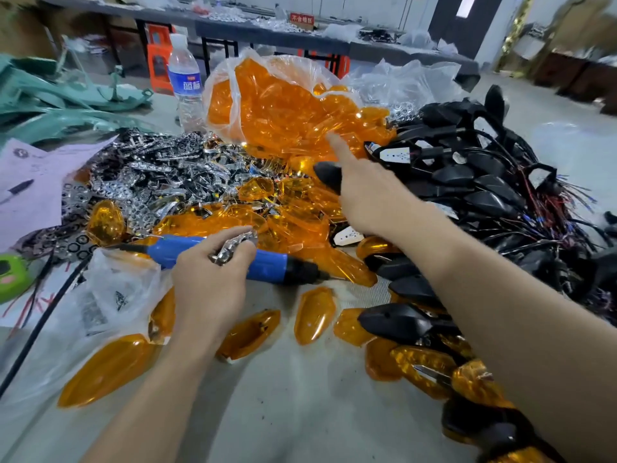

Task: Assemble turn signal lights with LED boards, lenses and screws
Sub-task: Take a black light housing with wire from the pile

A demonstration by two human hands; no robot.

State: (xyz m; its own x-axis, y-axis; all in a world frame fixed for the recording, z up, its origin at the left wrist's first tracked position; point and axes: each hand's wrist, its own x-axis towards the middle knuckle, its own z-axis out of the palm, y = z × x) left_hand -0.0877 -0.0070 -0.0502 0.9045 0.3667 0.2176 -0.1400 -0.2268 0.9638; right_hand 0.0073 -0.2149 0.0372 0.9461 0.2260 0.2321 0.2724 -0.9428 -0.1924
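Note:
My left hand (210,282) holds a chrome reflector piece (233,245) between thumb and fingers, just above the blue electric screwdriver (233,259) lying on the table. My right hand (364,192) grips a black turn signal housing (329,175), its index finger stretched toward the bag of orange lenses (283,108). Loose orange lenses (315,314) lie across the table in front of me. A heap of chrome reflectors (167,175) sits to the left. Black housings with wires (484,188) pile up on the right, some showing white LED boards (395,155).
A water bottle (185,85) stands behind the chrome heap. Papers with a marker (20,188) lie at the far left, beside green fabric (66,95). A clear plastic bag (110,295) and the screwdriver's black cable (40,322) lie at the near left. Assembled lights (427,365) sit lower right.

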